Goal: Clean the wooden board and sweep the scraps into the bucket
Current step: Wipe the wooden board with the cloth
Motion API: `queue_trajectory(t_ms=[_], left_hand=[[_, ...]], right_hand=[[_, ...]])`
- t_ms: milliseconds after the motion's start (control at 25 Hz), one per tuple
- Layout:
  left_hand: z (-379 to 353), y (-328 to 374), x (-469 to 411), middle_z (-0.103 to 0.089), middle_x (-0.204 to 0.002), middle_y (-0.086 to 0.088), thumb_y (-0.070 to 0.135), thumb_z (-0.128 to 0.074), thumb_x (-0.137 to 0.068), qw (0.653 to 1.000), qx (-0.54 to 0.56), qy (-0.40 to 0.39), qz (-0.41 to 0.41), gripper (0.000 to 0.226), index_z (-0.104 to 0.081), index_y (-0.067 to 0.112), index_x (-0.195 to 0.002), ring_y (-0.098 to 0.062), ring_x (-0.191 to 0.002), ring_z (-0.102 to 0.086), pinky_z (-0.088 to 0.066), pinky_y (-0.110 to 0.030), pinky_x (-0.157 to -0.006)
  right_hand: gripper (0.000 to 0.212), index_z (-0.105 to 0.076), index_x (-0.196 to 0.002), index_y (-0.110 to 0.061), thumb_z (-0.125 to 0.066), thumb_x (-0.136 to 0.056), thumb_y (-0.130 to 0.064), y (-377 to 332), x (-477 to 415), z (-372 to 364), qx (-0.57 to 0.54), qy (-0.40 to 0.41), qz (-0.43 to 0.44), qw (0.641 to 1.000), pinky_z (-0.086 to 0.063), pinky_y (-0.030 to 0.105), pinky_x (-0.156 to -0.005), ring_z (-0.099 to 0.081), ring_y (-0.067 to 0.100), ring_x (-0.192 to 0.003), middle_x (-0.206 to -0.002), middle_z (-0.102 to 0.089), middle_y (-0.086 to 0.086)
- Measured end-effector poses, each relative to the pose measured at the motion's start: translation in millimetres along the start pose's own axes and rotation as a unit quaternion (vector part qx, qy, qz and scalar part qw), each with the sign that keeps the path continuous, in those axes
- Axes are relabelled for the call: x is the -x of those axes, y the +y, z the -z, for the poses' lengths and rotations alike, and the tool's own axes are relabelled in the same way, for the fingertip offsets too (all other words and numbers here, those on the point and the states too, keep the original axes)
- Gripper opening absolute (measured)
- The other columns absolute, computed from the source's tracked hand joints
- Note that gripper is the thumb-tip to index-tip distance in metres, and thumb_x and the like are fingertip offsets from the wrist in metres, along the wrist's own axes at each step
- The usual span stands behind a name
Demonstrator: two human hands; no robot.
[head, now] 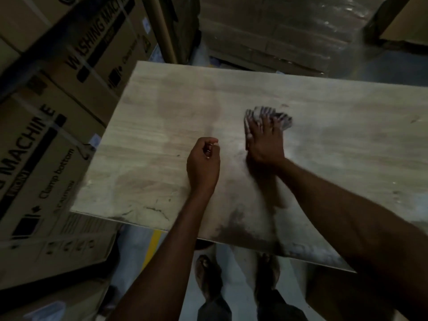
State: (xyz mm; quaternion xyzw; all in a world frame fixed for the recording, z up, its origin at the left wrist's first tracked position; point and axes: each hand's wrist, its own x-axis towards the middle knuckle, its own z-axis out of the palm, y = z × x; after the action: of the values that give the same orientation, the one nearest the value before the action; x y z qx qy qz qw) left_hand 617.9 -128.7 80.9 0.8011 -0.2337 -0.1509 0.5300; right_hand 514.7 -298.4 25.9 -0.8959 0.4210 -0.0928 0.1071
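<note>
Dim storeroom. Cardboard cartons [58, 126] printed "WASHING MACHINE" are stacked along the 9 o'clock side of the view. A plastic-wrapped stack [266, 31] stands at 12 o'clock. Pale floor with a yellow stripe [154, 244] shows at 6 o'clock, along with two bare feet [208, 276].

The wooden board [162, 107] lies flat and fills the middle of the view, skewed, running out of frame at 3 o'clock. Surface is pale grain with darker damp-looking patches. A dark smudge [236, 225] sits by the near edge at 6 o'clock. A few small dark specks [414, 120] lie out toward 3 o'clock, well apart from both hands.

Right hand [264, 147]: near the board's centre, fingers straight and spread, pressing flat on a cloth [268, 114]. The cloth is grey-and-white striped and motion-blurred. It pokes out past the fingertips toward 12 o'clock and lies in contact with the board. The forearm crosses the board from 4 o'clock.

Left hand [202, 163]: just beside the right hand, on its 9 o'clock side, the two not touching. It sits on the board with fingers curled in toward the palm. A small pale glint shows at the fingertips; cannot tell whether it pinches anything or is empty. The forearm comes in over the near edge from 7 o'clock.

The board is under both hands. The larger bare stretch lies toward 9 and 12 o'clock of them.
</note>
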Motion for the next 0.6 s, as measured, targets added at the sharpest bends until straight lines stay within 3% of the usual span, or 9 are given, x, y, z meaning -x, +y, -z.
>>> queue_trajectory(t_ms=[80, 200, 320, 400, 480, 520, 600], left_hand=[[33.3, -16.8, -12.6, -0.066, -0.082, 0.013, 0.021, -0.063, -0.093, 1.0, -0.006, 0.022, 0.0, 0.01, -0.07, 0.024, -0.098, 0.003, -0.074, -0.058, -0.042, -0.012, -0.066], [79.4, -35.1, -31.2, -0.068, -0.086, 0.011, 0.024, -0.061, -0.092, 0.999, -0.008, 0.05, -0.015, 0.013, -0.071, 0.02, -0.099, -0.001, -0.079, -0.06, -0.046, -0.017, -0.071], [118.9, -52.4, -45.0, -0.068, -0.083, 0.007, 0.032, -0.058, -0.094, 0.999, -0.03, 0.043, -0.015, 0.018, -0.07, 0.019, -0.093, -0.007, -0.078, -0.062, -0.048, -0.025, -0.071], [140.5, -67.2, -51.2, -0.069, -0.081, 0.003, 0.037, -0.057, -0.094, 0.998, -0.042, 0.039, -0.003, 0.023, -0.069, 0.018, -0.089, -0.011, -0.077, -0.062, -0.049, -0.03, -0.072], [160.8, -78.2, -51.9, -0.07, -0.082, 0.004, 0.037, -0.055, -0.095, 0.998, -0.047, 0.041, 0.009, 0.024, -0.07, 0.02, -0.089, -0.009, -0.078, -0.062, -0.048, -0.03, -0.071], [170.0, -83.1, -49.9, -0.071, -0.083, 0.005, 0.037, -0.055, -0.095, 0.998, -0.043, 0.047, 0.015, 0.024, -0.072, 0.022, -0.089, -0.008, -0.079, -0.062, -0.047, -0.028, -0.071], [186.1, -92.4, -43.9, -0.072, -0.083, 0.009, 0.034, -0.053, -0.098, 0.997, -0.03, 0.07, 0.032, 0.025, -0.074, 0.022, -0.092, -0.005, -0.081, -0.063, -0.046, -0.024, -0.07]], right_hand=[[0.063, -0.022, -0.163, -0.019, -0.026, -0.104, -0.038, -62.7, -1.8, -22.1, -0.015, -0.026, 0.046, 0.998, -0.004, 0.055, -0.127, -0.014, 0.042, -0.156, -0.167, -0.022, 0.023], [0.065, -0.03, -0.16, -0.009, -0.045, -0.099, -0.025, -182.2, 101.5, -59.0, -0.088, -0.053, 0.167, 0.981, -0.012, 0.054, -0.128, -0.009, 0.037, -0.158, -0.167, -0.024, 0.02], [0.054, -0.036, -0.159, -0.022, -0.039, -0.106, -0.034, -223.7, 203.5, -60.3, -0.076, -0.115, 0.268, 0.953, -0.015, 0.052, -0.128, -0.011, 0.035, -0.159, -0.169, -0.025, 0.01], [0.055, -0.026, -0.162, -0.027, -0.02, -0.109, -0.04, -191.3, 213.8, -53.4, -0.019, -0.09, 0.19, 0.977, -0.013, 0.047, -0.128, -0.013, 0.034, -0.158, -0.169, -0.025, 0.009], [0.059, -0.018, -0.164, -0.027, -0.011, -0.106, -0.038, -162.2, 201.6, -43.4, 0.023, -0.057, 0.02, 0.998, -0.01, 0.049, -0.128, -0.01, 0.033, -0.159, -0.17, -0.023, 0.011], [0.06, -0.017, -0.164, -0.027, -0.013, -0.105, -0.035, -162.7, 198.9, -39.2, 0.046, -0.051, -0.046, 0.997, -0.009, 0.051, -0.128, -0.008, 0.033, -0.159, -0.17, -0.021, 0.013], [0.063, -0.028, -0.161, -0.021, -0.034, -0.099, -0.027, -206.5, 189.8, -53.4, 0.03, -0.024, -0.031, 0.999, -0.012, 0.053, -0.126, -0.015, 0.036, -0.156, -0.166, -0.027, 0.019]])
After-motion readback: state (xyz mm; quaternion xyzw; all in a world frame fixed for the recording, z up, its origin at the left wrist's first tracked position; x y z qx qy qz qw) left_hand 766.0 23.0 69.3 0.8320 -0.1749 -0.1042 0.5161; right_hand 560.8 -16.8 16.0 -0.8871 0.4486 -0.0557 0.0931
